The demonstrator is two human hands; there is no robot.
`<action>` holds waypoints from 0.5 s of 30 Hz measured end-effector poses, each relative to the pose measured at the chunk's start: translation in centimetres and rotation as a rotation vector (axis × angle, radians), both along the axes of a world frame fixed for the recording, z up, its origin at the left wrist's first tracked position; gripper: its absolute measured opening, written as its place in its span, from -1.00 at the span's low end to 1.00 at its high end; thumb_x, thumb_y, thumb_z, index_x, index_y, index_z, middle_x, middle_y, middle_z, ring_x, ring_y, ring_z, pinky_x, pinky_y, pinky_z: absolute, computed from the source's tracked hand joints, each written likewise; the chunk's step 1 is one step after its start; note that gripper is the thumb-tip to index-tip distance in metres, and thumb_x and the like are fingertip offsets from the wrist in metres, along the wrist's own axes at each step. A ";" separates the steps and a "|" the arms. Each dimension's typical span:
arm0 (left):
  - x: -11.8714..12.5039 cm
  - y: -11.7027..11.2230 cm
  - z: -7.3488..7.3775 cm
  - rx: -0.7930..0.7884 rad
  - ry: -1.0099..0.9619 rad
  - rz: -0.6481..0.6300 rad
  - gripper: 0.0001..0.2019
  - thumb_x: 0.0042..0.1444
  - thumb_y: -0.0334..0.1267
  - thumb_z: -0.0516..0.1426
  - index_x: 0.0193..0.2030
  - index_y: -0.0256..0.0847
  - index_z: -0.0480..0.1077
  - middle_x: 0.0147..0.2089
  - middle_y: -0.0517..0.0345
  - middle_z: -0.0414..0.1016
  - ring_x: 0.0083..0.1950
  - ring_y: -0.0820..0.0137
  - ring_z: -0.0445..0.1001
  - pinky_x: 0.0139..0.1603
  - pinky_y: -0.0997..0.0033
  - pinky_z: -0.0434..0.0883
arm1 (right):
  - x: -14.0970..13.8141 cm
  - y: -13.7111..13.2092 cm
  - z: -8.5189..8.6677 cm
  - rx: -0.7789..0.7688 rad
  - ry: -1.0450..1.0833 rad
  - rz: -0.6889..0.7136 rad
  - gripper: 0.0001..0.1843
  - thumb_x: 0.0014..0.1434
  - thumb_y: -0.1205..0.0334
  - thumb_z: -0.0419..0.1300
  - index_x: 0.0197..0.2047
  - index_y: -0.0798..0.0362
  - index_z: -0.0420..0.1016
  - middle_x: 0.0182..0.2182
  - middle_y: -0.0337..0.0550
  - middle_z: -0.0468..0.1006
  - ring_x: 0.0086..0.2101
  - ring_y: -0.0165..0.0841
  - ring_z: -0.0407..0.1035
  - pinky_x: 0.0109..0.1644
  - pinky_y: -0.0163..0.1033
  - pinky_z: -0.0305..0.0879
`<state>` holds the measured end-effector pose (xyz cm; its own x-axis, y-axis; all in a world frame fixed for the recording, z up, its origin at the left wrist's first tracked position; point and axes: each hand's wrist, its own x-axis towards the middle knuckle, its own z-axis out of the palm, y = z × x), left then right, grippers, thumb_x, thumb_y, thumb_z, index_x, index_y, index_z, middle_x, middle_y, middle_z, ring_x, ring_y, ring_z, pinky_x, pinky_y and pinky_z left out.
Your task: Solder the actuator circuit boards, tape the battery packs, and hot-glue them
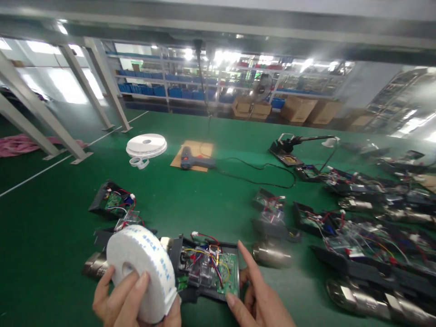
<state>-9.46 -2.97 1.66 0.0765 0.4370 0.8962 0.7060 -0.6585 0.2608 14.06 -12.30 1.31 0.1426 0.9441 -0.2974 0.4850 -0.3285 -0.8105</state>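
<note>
White tape roll (146, 258) before metal cylinder (92, 265), grey tool (197, 161) on cardboard (205, 149) beyond

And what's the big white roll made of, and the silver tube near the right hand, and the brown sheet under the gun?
The white roll looks like papery tape: matte, with blue printing on its rim. The silver tube seems shiny metal because it gleams, though it's blurry and could be coated plastic. The brown sheet is probably cardboard: flat, dull and tan.
</note>
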 end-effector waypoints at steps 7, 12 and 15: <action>1.3 1.1 2.3 0.101 0.100 -0.059 -0.23 0.02 -0.28 0.32 0.37 -0.35 0.17 -0.13 0.04 0.33 -0.16 0.31 0.39 0.40 0.08 0.19 | 0.7 0.5 1.3 -0.028 -0.174 0.126 0.07 0.15 0.03 0.11 0.52 0.02 -0.48 -0.23 -0.10 0.53 -0.47 -0.28 0.42 -0.37 -0.18 0.31; 1.6 1.3 2.7 0.098 0.161 -0.078 -0.21 0.03 -0.30 0.31 0.39 -0.38 0.15 -0.14 0.01 0.35 -0.11 0.26 0.40 0.38 0.01 0.21 | 1.1 0.9 2.2 0.007 -0.273 0.158 0.07 0.08 0.01 0.22 0.52 0.07 -0.20 -0.11 0.12 0.56 -0.10 0.07 0.50 -0.07 0.13 0.47; 1.8 1.3 2.6 0.081 0.148 -0.082 -0.24 0.04 -0.33 0.30 0.37 -0.41 0.16 -0.12 -0.02 0.35 -0.07 0.26 0.40 0.39 0.01 0.19 | 1.2 0.7 2.1 0.029 -0.315 0.142 0.01 0.06 -0.01 0.29 0.50 0.00 -0.01 0.20 0.23 0.39 0.07 0.17 0.43 0.08 0.24 0.44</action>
<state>-7.66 -1.70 4.25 0.2422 0.3511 0.9045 0.6758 -0.7300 0.1025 15.27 -11.56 3.45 0.0899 0.9685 -0.2322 0.7522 -0.2189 -0.6215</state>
